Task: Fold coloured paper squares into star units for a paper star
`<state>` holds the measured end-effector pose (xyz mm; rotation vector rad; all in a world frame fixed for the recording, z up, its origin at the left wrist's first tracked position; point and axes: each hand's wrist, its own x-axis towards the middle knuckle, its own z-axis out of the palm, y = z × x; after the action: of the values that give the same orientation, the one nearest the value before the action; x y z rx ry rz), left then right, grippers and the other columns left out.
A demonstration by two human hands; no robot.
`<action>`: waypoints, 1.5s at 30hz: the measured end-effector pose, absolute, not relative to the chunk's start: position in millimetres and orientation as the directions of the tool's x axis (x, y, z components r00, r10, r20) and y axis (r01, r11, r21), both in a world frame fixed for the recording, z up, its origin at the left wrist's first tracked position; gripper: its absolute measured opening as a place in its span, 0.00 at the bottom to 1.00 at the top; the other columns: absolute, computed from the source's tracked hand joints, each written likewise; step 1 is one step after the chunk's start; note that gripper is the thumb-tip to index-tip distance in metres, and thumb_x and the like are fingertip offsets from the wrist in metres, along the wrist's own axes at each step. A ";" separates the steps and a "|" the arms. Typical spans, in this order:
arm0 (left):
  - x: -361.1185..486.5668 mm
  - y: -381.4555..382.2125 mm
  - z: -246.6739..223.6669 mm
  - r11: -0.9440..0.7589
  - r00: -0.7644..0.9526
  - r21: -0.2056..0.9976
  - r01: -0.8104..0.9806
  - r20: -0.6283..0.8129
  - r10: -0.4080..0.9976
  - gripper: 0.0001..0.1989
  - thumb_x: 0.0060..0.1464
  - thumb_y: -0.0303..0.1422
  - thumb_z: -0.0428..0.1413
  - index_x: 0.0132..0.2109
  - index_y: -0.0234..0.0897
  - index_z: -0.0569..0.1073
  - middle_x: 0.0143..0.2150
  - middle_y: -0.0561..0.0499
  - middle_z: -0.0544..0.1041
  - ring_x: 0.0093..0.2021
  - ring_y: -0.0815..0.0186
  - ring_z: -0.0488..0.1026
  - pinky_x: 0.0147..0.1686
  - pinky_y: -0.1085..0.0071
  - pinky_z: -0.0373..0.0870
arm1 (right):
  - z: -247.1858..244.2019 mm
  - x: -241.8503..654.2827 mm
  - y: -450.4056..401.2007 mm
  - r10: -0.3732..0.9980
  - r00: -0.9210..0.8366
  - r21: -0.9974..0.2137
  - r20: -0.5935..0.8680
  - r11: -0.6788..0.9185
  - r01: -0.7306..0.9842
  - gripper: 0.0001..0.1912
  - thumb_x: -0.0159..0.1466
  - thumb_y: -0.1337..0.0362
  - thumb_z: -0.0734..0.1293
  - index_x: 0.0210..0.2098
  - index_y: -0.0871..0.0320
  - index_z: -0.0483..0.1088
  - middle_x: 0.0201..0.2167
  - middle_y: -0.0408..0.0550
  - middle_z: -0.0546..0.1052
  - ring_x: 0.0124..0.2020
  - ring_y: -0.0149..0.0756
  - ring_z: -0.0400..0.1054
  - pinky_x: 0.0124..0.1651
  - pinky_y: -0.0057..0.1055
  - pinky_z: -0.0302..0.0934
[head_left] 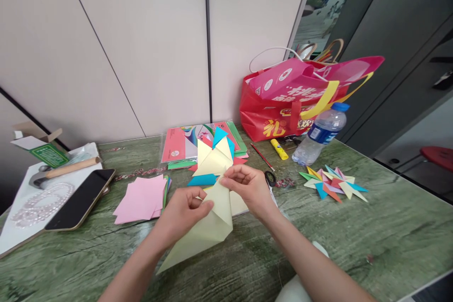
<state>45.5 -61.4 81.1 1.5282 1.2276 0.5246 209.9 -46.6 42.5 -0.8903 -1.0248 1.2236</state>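
Observation:
A pale yellow sheet of origami paper [208, 229], partly folded, is held above the table between both hands. My left hand [186, 210] pinches its left side with thumb and fingers. At the narrow upper end, the thumb and fingertips of my right hand [249, 186] are closed on the paper. Just behind it lie folded paper pieces [214, 158] in cream, blue and red, partly hidden by the hands. Black-handled scissors [271, 179] rest beside my right hand. Left of my left hand is a stack of pink paper squares [141, 198].
Packs of coloured paper [180, 144] lie against the wall. A red pencil [262, 156], a yellow glue stick [279, 149], a water bottle [321, 134], a red bag [262, 113] and folded paper stars [332, 183] are right. A phone [81, 200] and hammer [67, 170] are left.

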 end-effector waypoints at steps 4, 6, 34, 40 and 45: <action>45.7 -62.0 83.1 0.012 0.428 0.894 0.448 -0.227 0.875 0.13 0.46 0.42 0.53 0.30 0.35 0.68 0.14 0.59 0.63 0.15 0.73 0.57 0.17 0.76 0.44 | 45.4 207.8 -48.4 0.990 0.027 -0.943 0.135 0.137 -0.304 0.09 0.44 0.66 0.73 0.23 0.59 0.70 0.22 0.41 0.74 0.24 0.28 0.67 0.28 0.26 0.61; 45.6 -61.6 83.6 -0.025 0.462 0.889 0.457 -0.214 0.861 0.13 0.47 0.42 0.52 0.27 0.35 0.68 0.15 0.59 0.61 0.16 0.73 0.56 0.17 0.75 0.44 | 46.1 207.0 -49.2 0.991 0.032 -0.941 0.130 0.133 -0.311 0.10 0.44 0.65 0.73 0.24 0.58 0.69 0.21 0.40 0.74 0.24 0.28 0.67 0.28 0.25 0.61; 40.1 -58.7 82.5 0.203 0.448 0.951 0.235 -0.291 0.845 0.15 0.41 0.43 0.58 0.26 0.33 0.73 0.19 0.55 0.68 0.20 0.71 0.62 0.20 0.76 0.54 | 45.2 213.0 -49.1 0.971 -0.177 -0.979 0.159 0.132 -0.159 0.17 0.45 0.64 0.73 0.29 0.56 0.62 0.27 0.39 0.70 0.27 0.28 0.65 0.30 0.26 0.60; 40.9 -57.9 81.9 0.257 0.406 0.952 0.168 -0.304 0.862 0.14 0.39 0.42 0.60 0.25 0.33 0.74 0.18 0.53 0.71 0.19 0.69 0.65 0.19 0.75 0.56 | 41.6 211.2 -45.9 0.992 -0.114 -0.974 0.058 0.031 -0.223 0.25 0.42 0.64 0.74 0.37 0.57 0.62 0.21 0.37 0.71 0.23 0.27 0.65 0.30 0.27 0.59; 39.9 -55.0 77.6 0.271 0.368 0.955 0.118 -0.295 0.882 0.13 0.38 0.39 0.61 0.25 0.32 0.71 0.18 0.54 0.72 0.18 0.71 0.64 0.18 0.77 0.56 | 40.6 211.8 -47.7 0.963 -0.268 -0.992 0.001 -0.034 -0.126 0.19 0.46 0.61 0.72 0.36 0.58 0.66 0.27 0.42 0.73 0.28 0.30 0.67 0.32 0.27 0.59</action>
<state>39.9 -55.0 77.6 1.1970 1.0866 0.6817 211.8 -47.7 40.6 -0.9837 -1.2960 1.4763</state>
